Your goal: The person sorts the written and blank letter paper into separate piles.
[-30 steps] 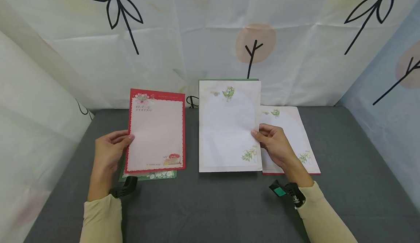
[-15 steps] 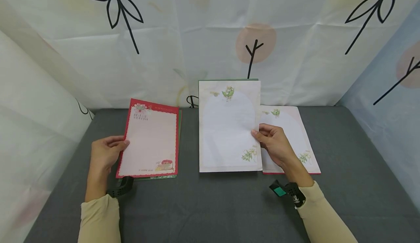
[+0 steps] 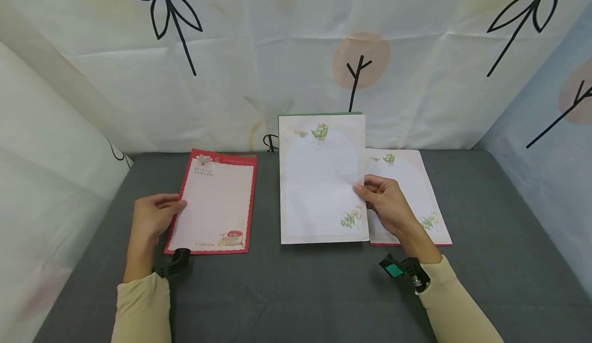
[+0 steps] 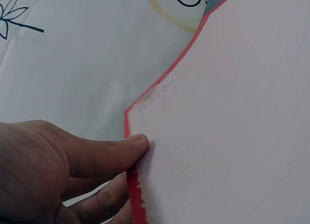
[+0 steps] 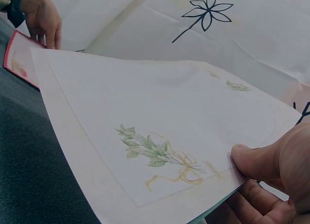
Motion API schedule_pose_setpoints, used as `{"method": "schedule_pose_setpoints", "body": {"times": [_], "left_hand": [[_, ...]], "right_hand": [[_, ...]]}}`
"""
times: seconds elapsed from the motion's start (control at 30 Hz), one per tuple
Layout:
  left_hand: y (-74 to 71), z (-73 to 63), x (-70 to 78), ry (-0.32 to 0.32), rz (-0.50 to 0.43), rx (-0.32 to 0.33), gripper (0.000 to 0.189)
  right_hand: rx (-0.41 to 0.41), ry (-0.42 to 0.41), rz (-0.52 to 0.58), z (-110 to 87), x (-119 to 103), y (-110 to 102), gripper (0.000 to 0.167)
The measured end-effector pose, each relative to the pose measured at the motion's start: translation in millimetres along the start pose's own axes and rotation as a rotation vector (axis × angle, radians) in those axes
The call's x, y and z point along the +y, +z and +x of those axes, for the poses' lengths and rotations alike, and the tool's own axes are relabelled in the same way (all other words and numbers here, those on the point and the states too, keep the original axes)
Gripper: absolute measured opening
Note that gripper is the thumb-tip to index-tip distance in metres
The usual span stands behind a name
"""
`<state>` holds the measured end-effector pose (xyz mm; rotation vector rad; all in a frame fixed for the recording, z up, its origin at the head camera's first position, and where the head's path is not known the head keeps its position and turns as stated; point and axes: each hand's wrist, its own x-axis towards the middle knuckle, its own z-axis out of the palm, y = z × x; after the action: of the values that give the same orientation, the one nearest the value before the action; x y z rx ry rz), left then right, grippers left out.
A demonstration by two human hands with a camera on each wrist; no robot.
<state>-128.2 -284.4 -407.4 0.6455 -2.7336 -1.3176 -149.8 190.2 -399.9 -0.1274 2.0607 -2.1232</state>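
My left hand (image 3: pixel 154 217) pinches the left edge of a red-bordered sheet of writing paper (image 3: pixel 215 204), thumb on top and fingers beneath. That sheet lies over a green one, of which only a sliver shows at the top. In the middle, my right hand (image 3: pixel 388 201) pinches the right edge of a white sheet of letter paper (image 3: pixel 321 178) printed with green flowers, held raised above the table. A green edge shows behind it in the right wrist view. Partly under my right hand lies another flower-printed white sheet (image 3: pixel 407 178) with a red edge below it.
A dark grey cloth covers the table (image 3: pixel 296 296). Behind it hangs a pale curtain (image 3: pixel 287 39) with black leaf drawings, and more cloth closes off both sides. A black cord (image 3: pixel 270 141) shows at the table's back edge.
My left hand has lowered the red-bordered sheet, first down and left, then slightly right, so it now covers nearly all of the green sheet. The right hand has barely moved.
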Motion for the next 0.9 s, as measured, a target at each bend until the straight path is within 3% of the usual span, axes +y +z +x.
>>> {"method": "schedule_pose_setpoints", "body": {"times": [0.23,0.5,0.67,0.9], "left_hand": [[-3.1,-1.0,2.6,-0.031,-0.021,0.104,0.036],[-1.1,-3.8,11.4,0.018,-0.022,0.113,0.037],[8.0,-8.8,21.7,0.094,-0.022,0.071,0.036],[21.1,-16.7,40.2,0.167,-0.098,-0.057,0.037]], "right_hand": [[-0.005,-0.003,0.000,-0.2,-0.5,0.7,0.038],[-0.008,-0.009,-0.003,-1.2,-0.9,0.5,0.037],[-0.005,-0.005,-0.001,-1.0,-1.1,1.3,0.037],[-0.004,0.002,-0.007,-1.6,-2.2,2.0,0.038]]}}
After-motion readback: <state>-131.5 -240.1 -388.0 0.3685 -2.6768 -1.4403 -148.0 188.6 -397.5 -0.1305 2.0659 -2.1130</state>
